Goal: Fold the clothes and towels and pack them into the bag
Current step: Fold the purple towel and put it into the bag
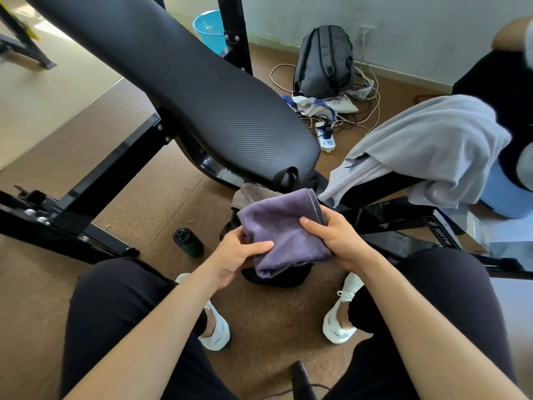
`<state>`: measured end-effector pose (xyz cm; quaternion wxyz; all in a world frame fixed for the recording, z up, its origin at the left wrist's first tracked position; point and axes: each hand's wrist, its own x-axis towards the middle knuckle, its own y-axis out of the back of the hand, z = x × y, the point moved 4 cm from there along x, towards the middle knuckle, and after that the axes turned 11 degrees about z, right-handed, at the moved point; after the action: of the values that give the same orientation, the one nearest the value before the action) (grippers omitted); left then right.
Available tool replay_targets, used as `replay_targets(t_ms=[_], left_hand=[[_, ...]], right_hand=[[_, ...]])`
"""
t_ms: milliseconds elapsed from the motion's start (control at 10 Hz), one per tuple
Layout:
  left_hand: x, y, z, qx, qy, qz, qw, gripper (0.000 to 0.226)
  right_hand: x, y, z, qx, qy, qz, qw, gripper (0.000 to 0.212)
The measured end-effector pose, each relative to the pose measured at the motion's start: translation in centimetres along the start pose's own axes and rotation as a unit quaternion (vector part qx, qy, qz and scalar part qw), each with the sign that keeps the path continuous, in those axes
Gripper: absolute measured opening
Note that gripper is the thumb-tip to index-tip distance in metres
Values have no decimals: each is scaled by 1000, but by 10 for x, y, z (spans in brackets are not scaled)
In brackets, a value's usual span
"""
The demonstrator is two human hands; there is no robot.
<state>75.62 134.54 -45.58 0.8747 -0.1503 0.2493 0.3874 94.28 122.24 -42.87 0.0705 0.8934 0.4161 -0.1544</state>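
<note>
Purple towel (284, 232), folded, held over the black bag (275, 278) on the floor between your feet: your left hand (236, 255) pinches its left edge, your right hand (337, 241) grips its right side; grey garment (427, 145) lies draped at right.

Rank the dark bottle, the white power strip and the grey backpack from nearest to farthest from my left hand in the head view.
1. The dark bottle, just left of the left hand, which grips the purple towel.
2. The white power strip, beyond the bench end, to the right.
3. The grey backpack, farther back against the wall.
</note>
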Motion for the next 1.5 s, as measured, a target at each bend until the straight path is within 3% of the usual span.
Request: replay_targets(t_ms=[200, 400, 500, 600, 700, 800, 900, 1000, 1100, 1200, 1300, 1400, 1500], left_hand=[[0, 5, 15, -9, -53, 20, 998, 40], [-2, 8, 21, -81, -80, -11, 993, 39], [-4, 11, 24, -108, -79, -33, 991, 37], [-9, 9, 28, -99, -89, -71, 988, 49], [-11, 9, 30, -89, -102, -86, 987, 42], [-9, 10, 30, -40, -113, -81, 989, 46], [-6, 9, 22, 28, -102, -87, 991, 39], [0, 7, 12, 184, -160, -70, 967, 17], [9, 3, -5, 308, -169, -68, 934, 30], [5, -6, -16, 334, -136, -127, 924, 70], [4, -14, -13, 452, -185, -176, 855, 63], [20, 7, -27, 465, -233, -56, 852, 51], [41, 15, -32, 518, -114, 161, 832, 64]], right_hand=[[2, 8, -3, 33, -57, -1, 998, 39], [-2, 3, -9, 137, -79, -67, 985, 51], [-4, 1, -14, 160, -77, -84, 980, 50], [-3, 0, -15, 168, -73, -67, 981, 47], [-4, 1, -15, 156, -70, -73, 983, 38], [-2, 4, -11, 145, -100, -67, 982, 22], [0, 5, -3, 47, -78, -27, 995, 18], [-1, 2, 4, -121, 29, -57, 991, 19], [-7, -6, 10, -192, 58, -143, 969, 19], [-11, -19, 16, -214, 72, -190, 955, 17], [-9, -30, 27, -223, 69, -184, 955, 18], [8, -27, 41, -212, 21, -76, 974, 23], [33, -24, 69, -283, -64, 7, 957, 26]])
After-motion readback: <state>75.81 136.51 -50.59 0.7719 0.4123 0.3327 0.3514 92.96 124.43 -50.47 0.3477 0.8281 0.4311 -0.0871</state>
